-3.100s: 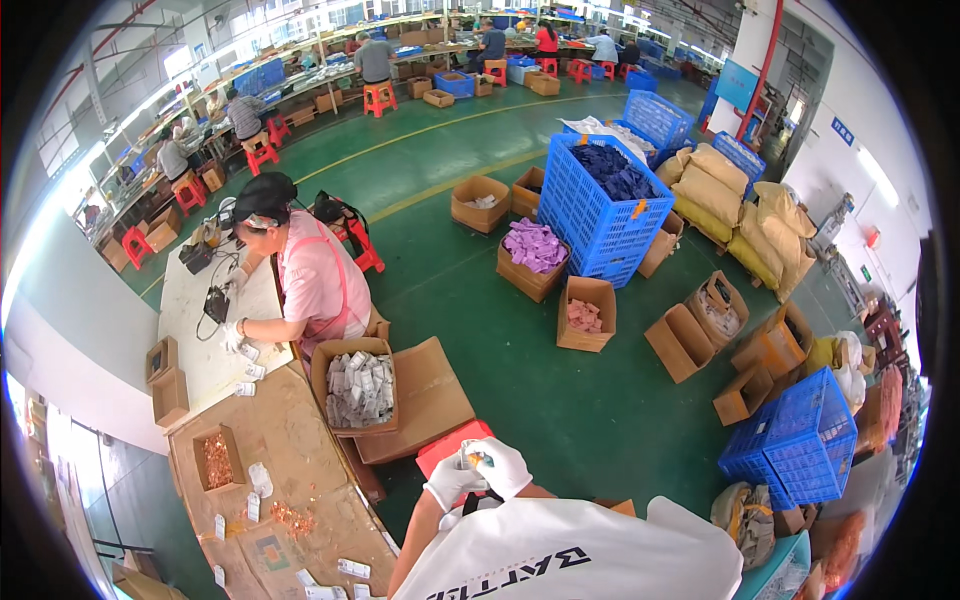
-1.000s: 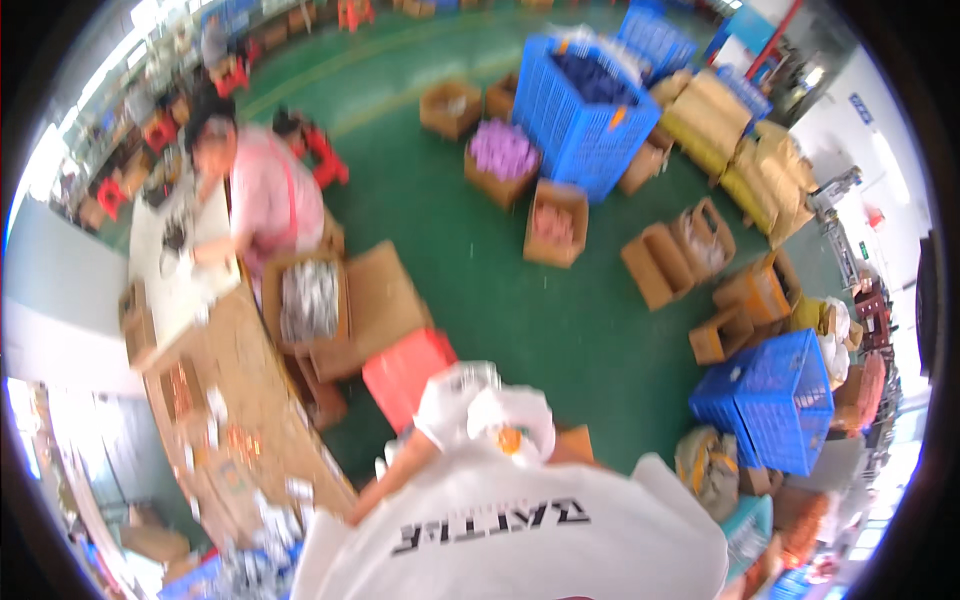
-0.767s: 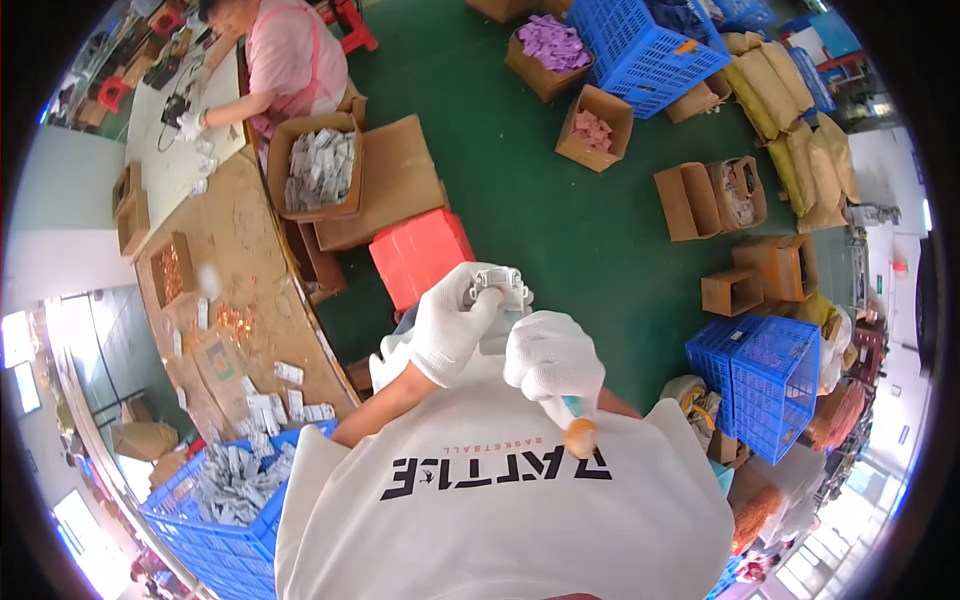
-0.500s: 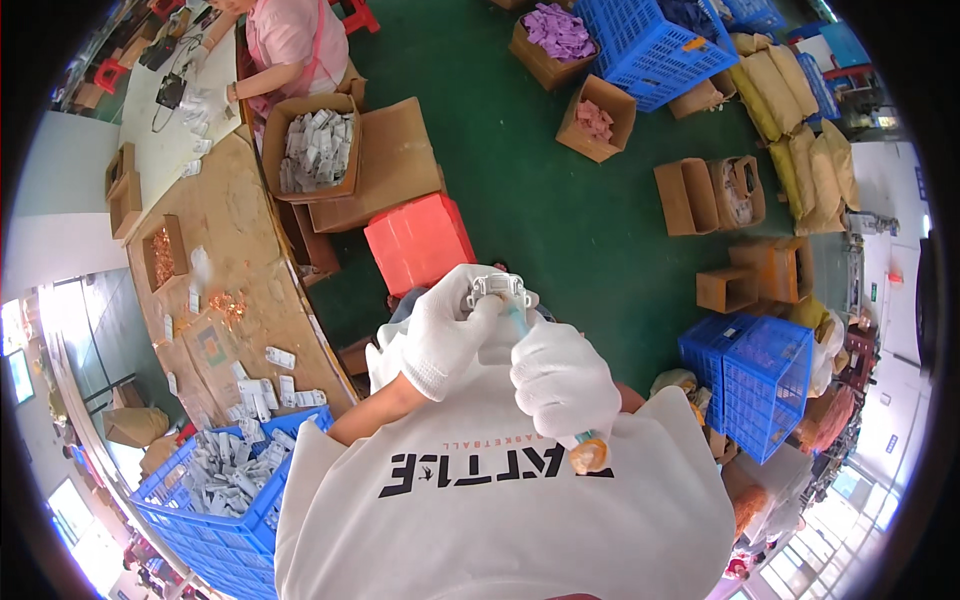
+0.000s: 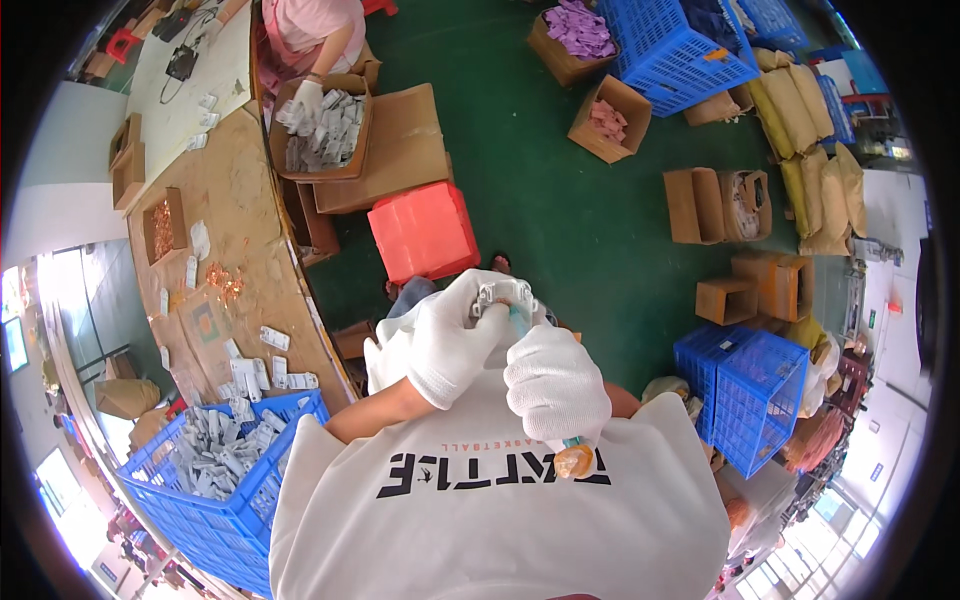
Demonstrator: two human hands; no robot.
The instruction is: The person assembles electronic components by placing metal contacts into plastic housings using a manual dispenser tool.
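Observation:
Both my hands wear white gloves and meet in front of my chest. My left hand (image 5: 455, 345) grips a small grey-white part (image 5: 497, 297) at its fingertips. My right hand (image 5: 555, 385) is closed around a slim teal tool (image 5: 520, 322) whose orange end (image 5: 574, 461) sticks out below the fist. The tool's tip touches the small part. A white bag or cloth (image 5: 392, 345) lies under my left hand.
A red stool (image 5: 425, 230) stands on the green floor ahead. The wooden bench (image 5: 240, 230) on my left carries loose parts. A blue crate (image 5: 215, 480) of grey parts is at lower left. A person in pink (image 5: 315, 30) reaches into a cardboard box (image 5: 322, 130). Boxes and blue crates (image 5: 745, 390) fill the right.
The view has swung down from the workshop floor onto my own hands. My hands have come together and risen slightly, with the tool now set against the small part.

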